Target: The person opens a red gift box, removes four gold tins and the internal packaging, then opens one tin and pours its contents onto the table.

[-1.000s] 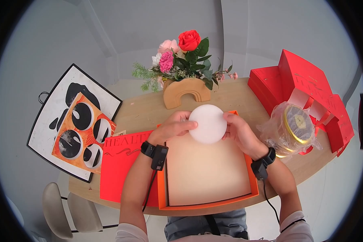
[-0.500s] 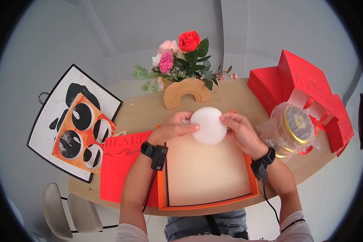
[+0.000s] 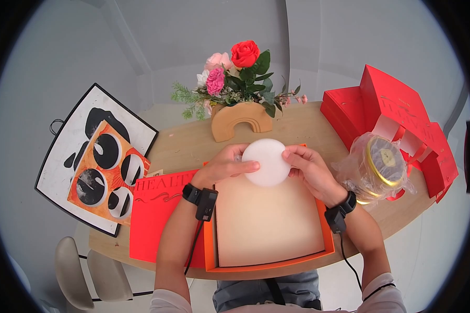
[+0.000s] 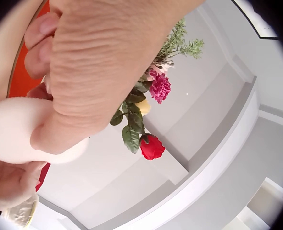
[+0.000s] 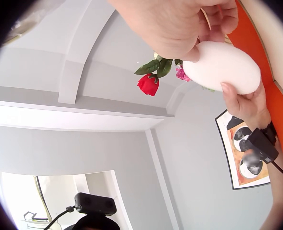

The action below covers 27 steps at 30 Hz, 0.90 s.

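A white round foam-like disc (image 3: 266, 163) is held up between both hands, over the far part of an orange-rimmed box (image 3: 210, 245) with a cream panel inside. My left hand (image 3: 225, 166) pinches its left side, thumb across the near face and fingers behind. A bit of clear plastic shows by those left fingers in the head view. On the other side my right hand (image 3: 310, 172) grips the right edge, thumb and fingertips at its rim. Seen from the right wrist, the disc (image 5: 222, 67) has a thick, rounded edge.
A red card (image 3: 159, 219) reading HEALTH lies left of the box, beside a framed board with orange artwork (image 3: 107, 169). Flowers in a wooden arch vase (image 3: 224, 122) stand behind. At right are a plastic-wrapped, gold-rimmed container (image 3: 384, 161) and red boxes (image 3: 397, 101).
The disc has shifted slightly down and left between the hands. My right fingertips have moved inward over its right edge. Nothing else on the table has moved.
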Motion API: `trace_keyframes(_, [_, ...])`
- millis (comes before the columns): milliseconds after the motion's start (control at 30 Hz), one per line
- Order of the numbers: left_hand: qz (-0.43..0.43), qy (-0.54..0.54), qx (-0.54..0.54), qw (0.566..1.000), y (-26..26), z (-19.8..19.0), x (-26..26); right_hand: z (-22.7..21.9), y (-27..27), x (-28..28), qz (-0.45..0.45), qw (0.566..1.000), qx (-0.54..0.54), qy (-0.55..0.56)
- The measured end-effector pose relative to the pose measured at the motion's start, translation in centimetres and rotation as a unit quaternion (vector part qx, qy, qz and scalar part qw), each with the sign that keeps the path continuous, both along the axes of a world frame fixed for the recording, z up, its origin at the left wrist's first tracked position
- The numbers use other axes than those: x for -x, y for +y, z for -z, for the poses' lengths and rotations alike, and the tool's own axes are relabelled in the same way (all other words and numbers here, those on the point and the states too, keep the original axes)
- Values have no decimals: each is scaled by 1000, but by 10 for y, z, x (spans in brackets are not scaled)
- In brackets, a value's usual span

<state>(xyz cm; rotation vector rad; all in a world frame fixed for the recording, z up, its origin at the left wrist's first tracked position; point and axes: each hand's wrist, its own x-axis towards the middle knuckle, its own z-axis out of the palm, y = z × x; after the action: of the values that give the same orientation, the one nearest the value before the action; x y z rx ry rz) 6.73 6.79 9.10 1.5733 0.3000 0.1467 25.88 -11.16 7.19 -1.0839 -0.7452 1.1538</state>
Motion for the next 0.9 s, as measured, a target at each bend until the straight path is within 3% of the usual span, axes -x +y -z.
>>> trace_keyframes(900, [9, -2, 17, 1000, -3, 3, 1, -4, -2, 6, -57, 997, -16, -47])
